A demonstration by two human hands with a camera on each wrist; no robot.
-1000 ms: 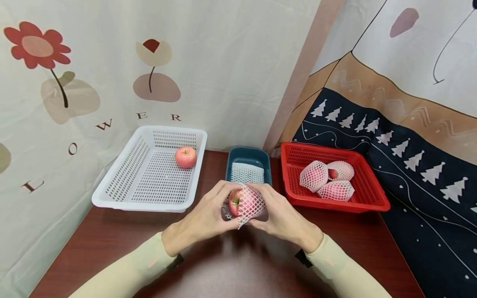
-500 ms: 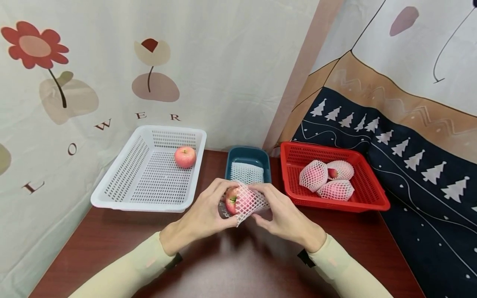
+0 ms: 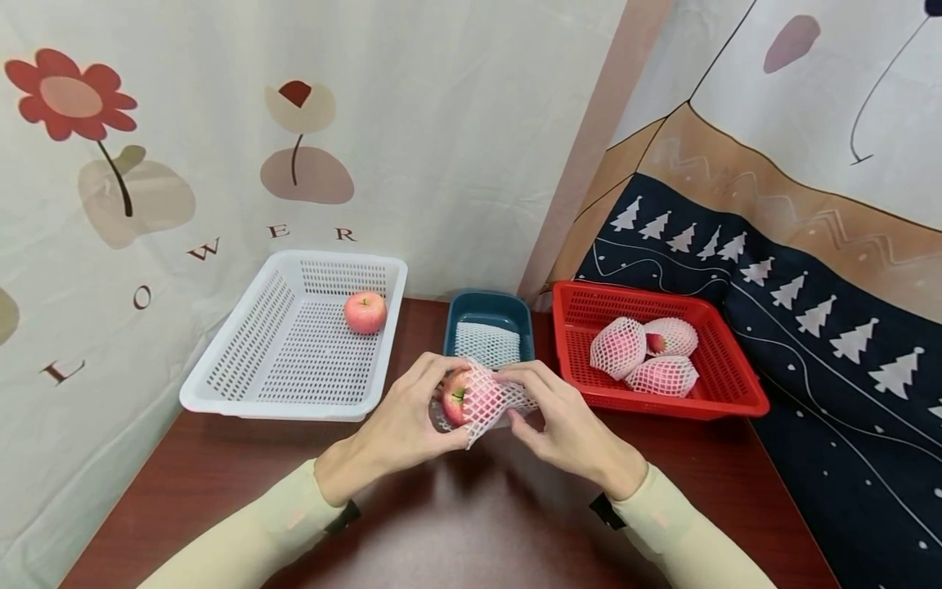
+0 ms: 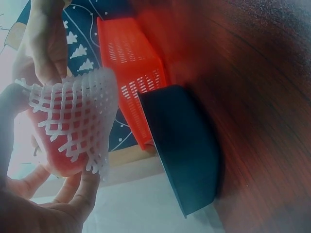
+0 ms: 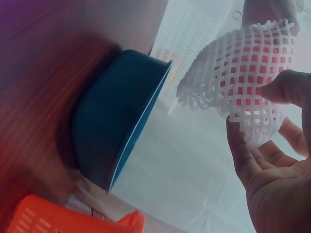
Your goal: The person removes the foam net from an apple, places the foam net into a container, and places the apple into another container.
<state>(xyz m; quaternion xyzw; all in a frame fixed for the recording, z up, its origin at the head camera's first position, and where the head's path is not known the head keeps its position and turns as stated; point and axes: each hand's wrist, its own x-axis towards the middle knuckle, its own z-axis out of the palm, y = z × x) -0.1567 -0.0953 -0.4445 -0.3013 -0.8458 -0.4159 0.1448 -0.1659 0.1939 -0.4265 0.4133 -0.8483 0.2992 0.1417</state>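
Between the two hands, above the table, is a red apple (image 3: 455, 397) partly inside a white foam net sleeve (image 3: 486, 401). The left hand (image 3: 414, 413) grips the apple from the left, its thumb at the net's lower edge. From the right, the right hand (image 3: 562, 421) pinches the closed-up end of the net with thumb and fingers. The apple's stem end shows bare on the left side. In the left wrist view the mesh (image 4: 80, 114) stretches over the apple's far half. The right wrist view shows red skin through the net (image 5: 252, 77) under the thumb.
A white basket (image 3: 213, 402) with one bare apple (image 3: 365, 312) stands at the left. Behind the hands is a dark teal tub (image 3: 489, 303) holding foam nets (image 3: 486, 343). At the right, a red basket (image 3: 736, 384) holds several net-covered apples (image 3: 618, 348).
The right hand has shifted slightly right along the net, whose end now stretches out further toward it. The left hand keeps its grip on the apple, which has moved a little left.
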